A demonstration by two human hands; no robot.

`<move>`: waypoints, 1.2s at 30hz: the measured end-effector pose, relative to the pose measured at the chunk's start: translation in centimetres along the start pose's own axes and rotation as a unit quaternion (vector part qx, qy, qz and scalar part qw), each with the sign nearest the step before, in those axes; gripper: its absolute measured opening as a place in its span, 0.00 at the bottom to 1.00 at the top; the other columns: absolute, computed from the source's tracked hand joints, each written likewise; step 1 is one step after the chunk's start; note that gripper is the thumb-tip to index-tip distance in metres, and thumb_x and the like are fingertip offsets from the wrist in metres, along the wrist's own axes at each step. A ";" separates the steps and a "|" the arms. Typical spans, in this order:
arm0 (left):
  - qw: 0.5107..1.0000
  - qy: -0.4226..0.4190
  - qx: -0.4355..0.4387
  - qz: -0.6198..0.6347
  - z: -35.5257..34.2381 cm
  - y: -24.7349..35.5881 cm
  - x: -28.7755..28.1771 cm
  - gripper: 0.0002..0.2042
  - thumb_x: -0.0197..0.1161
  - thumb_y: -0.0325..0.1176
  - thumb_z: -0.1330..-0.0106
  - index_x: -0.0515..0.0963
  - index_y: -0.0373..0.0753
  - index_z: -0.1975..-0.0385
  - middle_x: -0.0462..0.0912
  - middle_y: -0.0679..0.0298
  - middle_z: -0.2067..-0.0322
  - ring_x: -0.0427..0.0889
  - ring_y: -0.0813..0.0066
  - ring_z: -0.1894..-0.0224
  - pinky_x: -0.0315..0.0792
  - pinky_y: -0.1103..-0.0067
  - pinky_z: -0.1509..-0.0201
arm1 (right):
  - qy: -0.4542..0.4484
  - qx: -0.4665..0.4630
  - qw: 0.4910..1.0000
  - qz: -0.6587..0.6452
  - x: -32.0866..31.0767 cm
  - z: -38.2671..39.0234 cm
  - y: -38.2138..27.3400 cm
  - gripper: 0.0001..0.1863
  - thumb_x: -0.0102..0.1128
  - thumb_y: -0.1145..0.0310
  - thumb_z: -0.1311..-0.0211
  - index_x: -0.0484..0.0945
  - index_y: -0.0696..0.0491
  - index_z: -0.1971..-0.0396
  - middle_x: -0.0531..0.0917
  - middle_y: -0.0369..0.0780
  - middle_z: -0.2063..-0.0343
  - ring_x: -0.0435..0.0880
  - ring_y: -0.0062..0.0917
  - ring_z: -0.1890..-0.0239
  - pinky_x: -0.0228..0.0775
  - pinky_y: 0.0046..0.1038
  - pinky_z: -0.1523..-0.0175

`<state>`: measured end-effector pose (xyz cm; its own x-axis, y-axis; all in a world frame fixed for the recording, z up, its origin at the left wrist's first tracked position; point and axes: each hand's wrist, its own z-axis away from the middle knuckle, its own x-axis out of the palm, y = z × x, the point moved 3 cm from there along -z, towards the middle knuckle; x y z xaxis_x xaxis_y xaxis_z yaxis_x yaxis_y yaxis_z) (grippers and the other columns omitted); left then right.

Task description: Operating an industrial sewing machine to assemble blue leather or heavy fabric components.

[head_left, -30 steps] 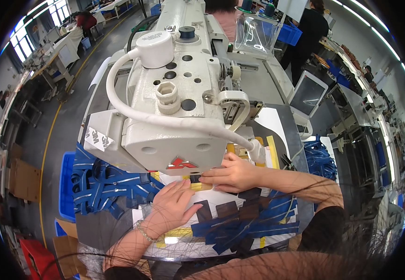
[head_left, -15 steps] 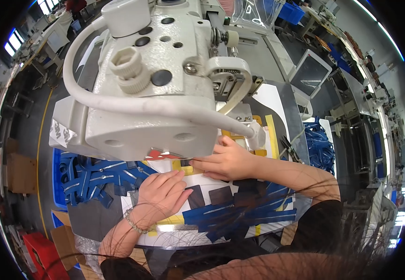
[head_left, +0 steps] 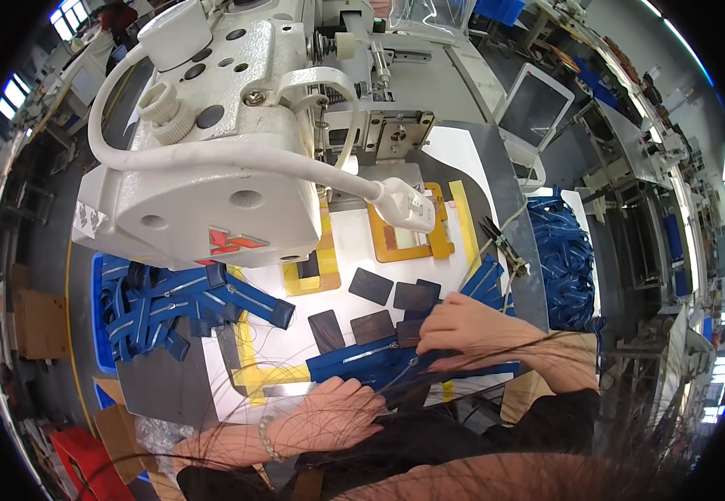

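Observation:
Blue zipper strips (head_left: 358, 365) lie in a pile along the near edge of the worktable, one of them stretching between my two hands. My right hand (head_left: 472, 332) is bent closed over the right part of this pile, its fingertips at the strip. By the pile's near edge is my left hand (head_left: 335, 415), fingers curled together; strands of hair cross it, and what its fingertips grip is hidden. Several dark rectangular patches (head_left: 371, 286) are spread on the white sheet just beyond. Farther on lie an amber frame plate (head_left: 383, 242) and a yellow-taped plate (head_left: 312, 285) under the machine head.
A large white sewing machine head (head_left: 204, 192) overhangs the far left. More blue zipper strips (head_left: 166, 305) are heaped at left beside a blue bin (head_left: 103, 334), and another heap (head_left: 563, 259) lies at right. Dark-handled snips (head_left: 500, 240) and a screen (head_left: 533, 108) are on the right.
Both hands have come back from the plate under the machine head to the near pile of zipper strips. The view has shifted, uncovering the amber frame plate and more dark patches.

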<state>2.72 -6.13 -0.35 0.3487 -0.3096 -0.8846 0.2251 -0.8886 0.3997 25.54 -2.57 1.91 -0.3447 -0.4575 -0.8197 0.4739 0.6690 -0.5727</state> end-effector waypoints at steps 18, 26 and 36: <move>0.991 -0.057 -0.109 -0.047 -1.7 0.8 -4.2 0.11 0.59 0.25 0.51 0.75 0.36 0.66 0.76 0.60 0.70 0.75 0.68 0.73 0.69 0.76 0.71 | 0.107 -0.033 0.988 0.111 1.5 0.0 -2.0 0.15 0.63 0.61 0.48 0.74 0.50 0.62 0.74 0.35 0.62 0.74 0.24 0.64 0.60 0.26 0.58; 0.964 0.179 -0.195 0.037 -3.2 -4.5 -7.9 0.10 0.60 0.18 0.51 0.74 0.39 0.70 0.73 0.62 0.74 0.76 0.62 0.71 0.70 0.73 0.70 | -0.063 0.175 0.874 -0.449 -3.3 -0.9 1.1 0.20 0.59 0.67 0.41 0.69 0.57 0.50 0.81 0.37 0.66 0.77 0.17 0.66 0.69 0.21 0.58; 0.944 0.097 -0.128 -0.287 -5.2 -7.7 -4.9 0.13 0.57 0.28 0.51 0.77 0.38 0.63 0.71 0.67 0.72 0.70 0.74 0.67 0.63 0.80 0.67 | 0.010 0.266 0.891 -0.368 -6.9 -1.4 7.7 0.17 0.55 0.69 0.39 0.75 0.50 0.50 0.80 0.33 0.63 0.73 0.13 0.67 0.66 0.14 0.61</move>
<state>4.00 4.01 2.12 0.2568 0.2877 -0.9226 0.6313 -0.7728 -0.0653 30.46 6.55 3.21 -0.7327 -0.6432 -0.2224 0.4289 -0.1827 -0.8847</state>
